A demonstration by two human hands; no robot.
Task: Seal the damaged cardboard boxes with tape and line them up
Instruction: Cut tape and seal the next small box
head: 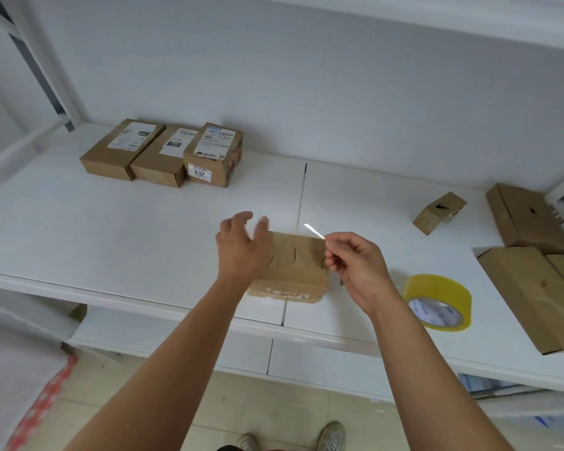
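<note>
Both forearms reach out over the white shelf (144, 229). Left hand (241, 252) spread, fingers splayed and blurred, palm down at the left end of a small cardboard box (293, 271); holding nothing that I can make out. Right hand (355, 268) curled, thumb and forefinger pinched on a clear strip of tape (315, 231) stretched above the box top. Box sits near the shelf's front edge, its top torn in dark slits.

Yellow tape roll (437, 302) stands on edge just right of the right wrist. Three labelled boxes (163, 154) lined up side by side, touching, at back left. More brown boxes (528, 281) at far right, one small box (438, 213) tilted. Shoes (331, 436) on tiled floor below.
</note>
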